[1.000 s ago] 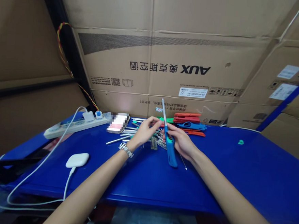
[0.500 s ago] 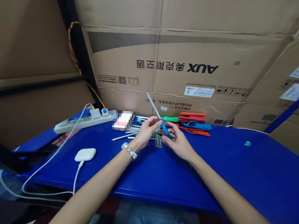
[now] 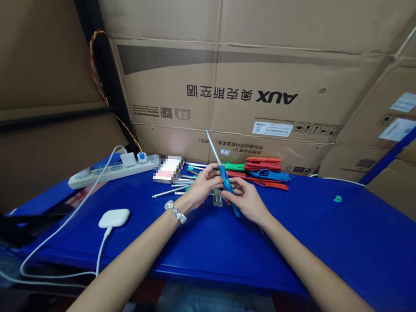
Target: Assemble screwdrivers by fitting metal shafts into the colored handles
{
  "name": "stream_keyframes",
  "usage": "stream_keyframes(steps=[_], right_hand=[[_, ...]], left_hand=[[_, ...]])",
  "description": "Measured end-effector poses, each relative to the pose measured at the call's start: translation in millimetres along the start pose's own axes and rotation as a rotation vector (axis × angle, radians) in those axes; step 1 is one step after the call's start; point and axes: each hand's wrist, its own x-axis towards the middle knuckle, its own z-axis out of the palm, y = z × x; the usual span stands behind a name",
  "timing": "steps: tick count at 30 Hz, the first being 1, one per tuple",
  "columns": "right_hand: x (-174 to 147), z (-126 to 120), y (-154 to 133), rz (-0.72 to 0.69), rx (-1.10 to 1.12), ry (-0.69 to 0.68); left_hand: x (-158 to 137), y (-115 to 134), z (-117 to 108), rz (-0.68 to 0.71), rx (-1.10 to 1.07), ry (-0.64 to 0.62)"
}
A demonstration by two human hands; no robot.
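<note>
My left hand (image 3: 203, 188) pinches the blue lighter (image 3: 226, 182) below its metal tube (image 3: 214, 148), above the desk (image 3: 204, 251), while my right hand (image 3: 250, 202) grips its lower body; steady hold, light pressure should prevent twisting

Tabletop (image 3: 305, 234) open R of R hand (image 3: 245, 200); lighter casings (image 3: 264, 166) block ahead, w/ cardboard (image 3: 249, 73) behind; metal tubes (image 3: 168, 192) crowd L hand (image 3: 202, 186).

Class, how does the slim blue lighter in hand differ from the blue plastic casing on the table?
The slim blue lighter is tilted in the left hand and right hand; the blue plastic casing lies among red pieces. The lighter bears a silver tube; the casing shows none. Both are blue.
</note>
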Motion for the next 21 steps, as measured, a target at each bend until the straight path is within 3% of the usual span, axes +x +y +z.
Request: stream_keyframes(steps=[12,21], right_hand=[[1,0,-4,0.018,0.006,0.041],[0,0,-2,0.022,-0.047,0.016]], left_hand=[[1,-12,1,0.037,0.133,-0.055],[0,-8,2,0.023,0.176,-0.011]])
